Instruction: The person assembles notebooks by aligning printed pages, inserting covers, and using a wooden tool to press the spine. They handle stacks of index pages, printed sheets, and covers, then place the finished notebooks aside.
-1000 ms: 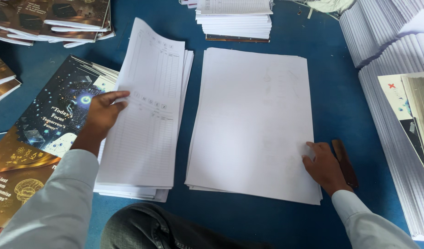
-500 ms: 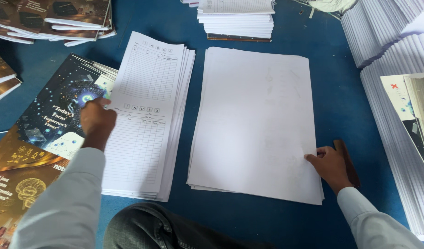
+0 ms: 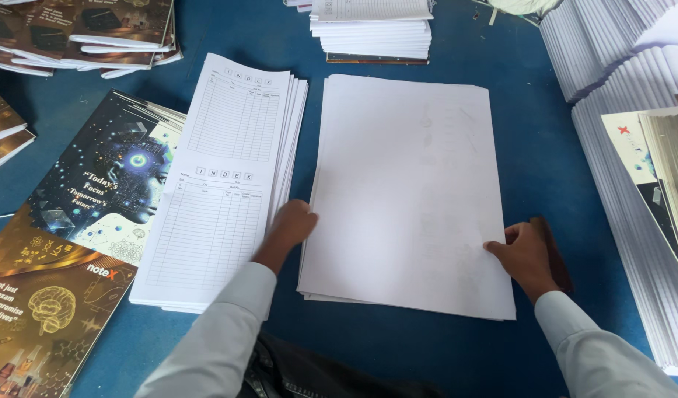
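between the two paper stacks the left hand (image 3: 291,225) rests curled at the blank stack (image 3: 409,195), fingers on its left edge, grasping nothing; the right hand (image 3: 527,254) presses flat on its right edge. ruled sheets (image 3: 221,184) lie squared alongside; covers (image 3: 74,221) wait left. bare blue bench (image 3: 545,155) gives room right.

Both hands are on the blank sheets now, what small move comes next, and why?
Probably lift the top sheet of the stack of blank white paper sheets: the left hand touches its left edge and the right hand its right edge.
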